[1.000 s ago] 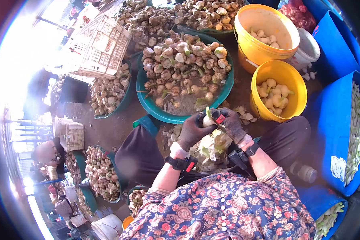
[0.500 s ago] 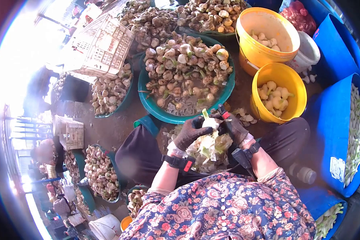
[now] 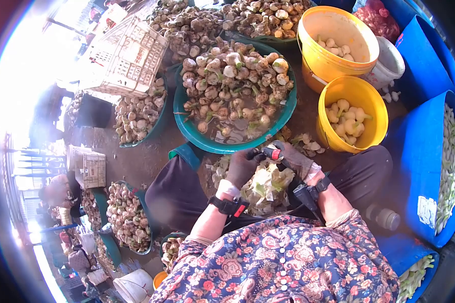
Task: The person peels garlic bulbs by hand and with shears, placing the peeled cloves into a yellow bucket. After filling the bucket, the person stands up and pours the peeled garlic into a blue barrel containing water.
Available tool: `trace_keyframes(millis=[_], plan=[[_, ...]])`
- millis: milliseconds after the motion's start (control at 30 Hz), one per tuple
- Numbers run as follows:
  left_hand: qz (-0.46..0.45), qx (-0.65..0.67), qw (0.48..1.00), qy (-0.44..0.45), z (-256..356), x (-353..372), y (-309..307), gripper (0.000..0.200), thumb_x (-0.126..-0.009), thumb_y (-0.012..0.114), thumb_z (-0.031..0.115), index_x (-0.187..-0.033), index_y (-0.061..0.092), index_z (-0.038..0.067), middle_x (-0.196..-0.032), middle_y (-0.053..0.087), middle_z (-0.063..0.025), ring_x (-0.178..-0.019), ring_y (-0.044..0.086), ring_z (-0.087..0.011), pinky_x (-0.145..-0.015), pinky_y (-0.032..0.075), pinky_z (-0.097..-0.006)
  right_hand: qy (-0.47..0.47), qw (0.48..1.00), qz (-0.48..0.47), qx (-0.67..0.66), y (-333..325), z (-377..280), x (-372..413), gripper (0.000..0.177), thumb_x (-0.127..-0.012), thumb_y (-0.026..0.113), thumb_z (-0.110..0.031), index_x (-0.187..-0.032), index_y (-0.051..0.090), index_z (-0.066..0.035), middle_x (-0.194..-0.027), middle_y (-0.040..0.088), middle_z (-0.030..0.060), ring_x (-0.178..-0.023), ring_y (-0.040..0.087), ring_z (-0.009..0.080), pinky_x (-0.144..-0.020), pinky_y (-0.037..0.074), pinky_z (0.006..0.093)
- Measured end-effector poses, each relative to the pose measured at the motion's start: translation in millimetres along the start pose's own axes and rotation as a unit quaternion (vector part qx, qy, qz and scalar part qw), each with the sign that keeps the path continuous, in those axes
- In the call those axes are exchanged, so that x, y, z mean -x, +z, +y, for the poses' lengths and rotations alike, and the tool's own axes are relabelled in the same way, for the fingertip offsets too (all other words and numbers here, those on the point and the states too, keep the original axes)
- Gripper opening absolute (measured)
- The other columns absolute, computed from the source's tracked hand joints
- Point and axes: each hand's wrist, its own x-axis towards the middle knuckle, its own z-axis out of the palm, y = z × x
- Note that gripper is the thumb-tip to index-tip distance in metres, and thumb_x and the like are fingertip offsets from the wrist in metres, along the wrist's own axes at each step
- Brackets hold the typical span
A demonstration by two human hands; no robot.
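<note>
The garlic bulb seen a moment ago is out of sight, so trimming progress is unclear. The right hand (image 3: 294, 160) grips a red-and-black tool (image 3: 275, 154) above loose skins (image 3: 268, 188); the left hand's (image 3: 243, 166) hold I can't tell.

Clutter either side of me.
My left: big white crate (image 3: 136, 58), smaller crate (image 3: 94, 170), white bucket (image 3: 133, 287). My right: red mesh bag (image 3: 375, 21) beyond white pail (image 3: 381, 80), clear bottle (image 3: 387, 218) close by.

On the floor (image 3: 131, 166), a basin (image 3: 227, 149) holds bulbs (image 3: 227, 76) heaped toward its far rim; peelings (image 3: 268, 188) lie outside its near rim; right of it, a near bucket (image 3: 370, 97) stands before a far bucket (image 3: 360, 43).
</note>
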Motion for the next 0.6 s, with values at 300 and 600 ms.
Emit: trace_keyframes(millis=[300, 600], plan=[[-0.007, 0.464, 0.878, -0.118, 1, 4, -4, 0.032, -0.092, 0.052, 0.029, -0.110, 0.059, 0.004, -0.102, 0.061, -0.0035, -0.091, 0.057, -0.0122, -0.072, 0.046, -0.0253, -0.151, 0.984, 0.011, -0.095, 17, -32, 11, 0.046, -0.077, 0.069, -0.022, -0.119, 0.054, -0.009, -0.117, 0.054, 0.0072, -0.108, 0.051, 0.0191, -0.092, 0.041, 0.0308], [0.109, 0.309, 0.943, -0.065, 1, 1, -9, 0.017, -0.089, 0.059, 0.018, -0.095, 0.063, 0.002, -0.082, 0.062, 0.0021, -0.070, 0.055, -0.0063, -0.062, 0.046, -0.0202, -0.199, 0.954, 0.211, -0.072, 29, -7, -1, 0.014, -0.080, 0.065, -0.014, -0.091, 0.062, -0.006, -0.084, 0.060, 0.0035, -0.075, 0.057, 0.0170, -0.071, 0.047, 0.0274]])
